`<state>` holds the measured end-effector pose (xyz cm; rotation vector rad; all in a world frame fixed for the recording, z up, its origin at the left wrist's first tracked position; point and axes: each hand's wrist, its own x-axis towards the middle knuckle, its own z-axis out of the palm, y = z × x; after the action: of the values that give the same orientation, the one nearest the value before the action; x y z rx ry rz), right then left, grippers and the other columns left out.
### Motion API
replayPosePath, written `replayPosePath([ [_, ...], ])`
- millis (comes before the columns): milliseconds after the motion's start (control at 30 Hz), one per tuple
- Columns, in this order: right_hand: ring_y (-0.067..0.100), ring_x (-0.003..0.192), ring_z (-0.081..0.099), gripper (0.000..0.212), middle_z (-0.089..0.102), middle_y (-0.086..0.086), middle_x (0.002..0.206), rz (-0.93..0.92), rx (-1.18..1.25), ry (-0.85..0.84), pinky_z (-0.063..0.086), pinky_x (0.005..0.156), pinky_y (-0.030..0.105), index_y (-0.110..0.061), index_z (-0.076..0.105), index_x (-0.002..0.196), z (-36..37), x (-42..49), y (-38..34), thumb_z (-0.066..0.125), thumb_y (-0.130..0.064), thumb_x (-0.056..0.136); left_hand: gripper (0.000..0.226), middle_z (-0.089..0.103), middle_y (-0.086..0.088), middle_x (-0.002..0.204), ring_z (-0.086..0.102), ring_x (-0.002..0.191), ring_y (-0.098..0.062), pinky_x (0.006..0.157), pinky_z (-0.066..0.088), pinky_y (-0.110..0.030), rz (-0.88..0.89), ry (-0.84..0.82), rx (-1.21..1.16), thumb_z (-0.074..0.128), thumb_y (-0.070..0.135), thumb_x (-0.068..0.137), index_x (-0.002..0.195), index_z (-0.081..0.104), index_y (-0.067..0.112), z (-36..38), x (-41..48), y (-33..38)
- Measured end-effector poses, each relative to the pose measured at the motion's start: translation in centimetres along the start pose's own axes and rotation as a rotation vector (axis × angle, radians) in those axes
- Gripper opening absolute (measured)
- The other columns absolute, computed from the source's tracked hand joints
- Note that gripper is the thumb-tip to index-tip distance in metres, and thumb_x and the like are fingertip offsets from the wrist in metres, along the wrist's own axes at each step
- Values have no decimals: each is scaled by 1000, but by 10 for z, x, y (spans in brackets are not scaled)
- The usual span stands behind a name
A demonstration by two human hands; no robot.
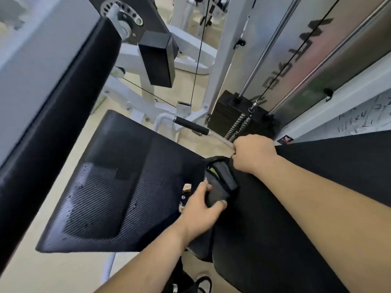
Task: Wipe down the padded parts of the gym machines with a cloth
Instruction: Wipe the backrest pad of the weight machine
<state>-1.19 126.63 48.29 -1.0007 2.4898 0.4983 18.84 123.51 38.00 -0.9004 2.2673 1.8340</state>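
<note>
Gripping a dark cloth (218,187): left hand (201,210) is curled round its lower end, thumb on top, fingers under. Right hand (255,154) sits just above and beyond it, closed in a fist on the top edge of a black pouch or pocket (222,166); cloth sits in that opening, a bit of yellow-green showing inside. Can't tell if pouch is part of the dark clothing (285,218) under the right forearm.

Just left of the left hand: small brass-coloured fittings (187,187), then the seat pad (110,182), black, ribbed texture, water droplets on it. Further left, a long black back pad (57,115) runs diagonally. Beyond the right hand: black grip handle (191,125), weight stack (234,117) with cable (197,53) and guide rods. Beige floor (42,271) below.
</note>
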Motion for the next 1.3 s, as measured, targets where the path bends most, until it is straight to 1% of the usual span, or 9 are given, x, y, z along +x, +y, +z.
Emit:
replayPosePath([
  [167,29,99,66,16,56,3,89,72,-1,31,42,72,32,-21,54,91,4,13,-5,62,-35,89,28,62,10,111,58,111,-11,98,42,-26,-218,165,-336,62,54,96,95,62,26,15,26,-7],
  [333,28,104,67,21,70,4,104,53,-9,40,40,73,31,-21,68,104,4,10,-5,62,-37,92,36,55,3,125,55,115,-17,86,30,-15,-236,321,-170,64,42,98,122,46,23,31,73,21],
  [533,25,104,62,9,67,2,103,27,-80,45,37,77,35,-25,52,93,3,5,-9,53,-32,98,43,48,1,145,39,136,-24,117,32,-36,-156,132,29,59,46,99,140,55,33,9,147,20],
  [700,26,109,56,16,63,3,101,16,-168,1,40,86,39,-23,63,103,13,2,-18,50,-32,100,44,40,4,134,41,132,-18,113,27,-26,-134,225,-48,60,38,99,142,52,30,29,75,-13],
  [800,30,114,54,24,66,5,114,31,-218,-21,42,96,43,-20,65,115,23,-1,-22,49,-27,99,46,42,11,131,43,131,-12,120,33,-40,-78,285,-26,59,43,97,140,54,28,45,8,-46],
  [900,29,113,54,27,66,4,116,10,-240,9,40,95,42,-19,63,120,30,-5,-20,49,-33,102,41,43,17,137,37,131,3,120,33,-34,-156,310,-27,57,40,101,141,49,39,55,-28,-55],
  [1133,31,115,56,34,67,5,118,11,-270,17,41,98,47,-16,60,124,34,-2,-26,48,-40,102,51,51,-6,150,46,139,-23,119,34,-38,-175,209,6,54,41,102,148,51,18,20,122,-8],
  [1233,30,109,58,37,68,5,115,18,-306,39,42,94,46,-15,61,123,38,-3,-27,47,-42,101,60,55,2,143,50,132,-18,116,40,-44,-150,139,-12,46,65,94,142,54,30,15,148,-9],
  [1300,33,112,57,46,67,8,118,33,-330,33,40,98,51,-12,61,126,41,-3,-28,46,-47,100,60,43,14,145,39,136,-6,119,28,-32,-139,168,-62,47,64,98,148,47,31,24,118,-19],
])
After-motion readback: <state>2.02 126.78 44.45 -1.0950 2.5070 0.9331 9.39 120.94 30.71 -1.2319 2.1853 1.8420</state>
